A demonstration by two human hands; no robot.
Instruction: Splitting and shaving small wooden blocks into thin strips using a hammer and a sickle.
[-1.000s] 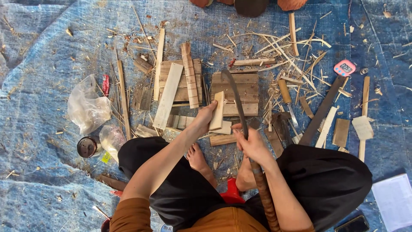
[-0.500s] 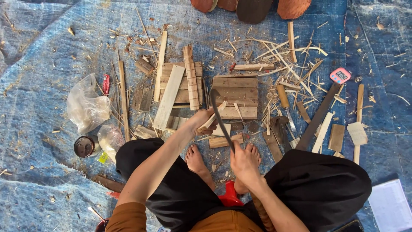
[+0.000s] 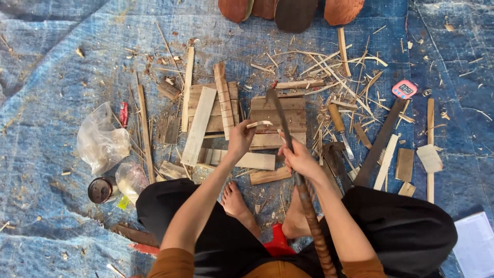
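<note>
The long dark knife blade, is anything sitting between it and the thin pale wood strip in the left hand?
Nothing visible does. The left hand holds the thin pale wood strip right beside the long dark knife blade, which the right hand grips lower down.

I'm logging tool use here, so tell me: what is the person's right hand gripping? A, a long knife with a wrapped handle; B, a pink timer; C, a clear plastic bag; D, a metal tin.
A: the right hand grips the long knife, whose wrapped handle runs back toward the body.
</note>
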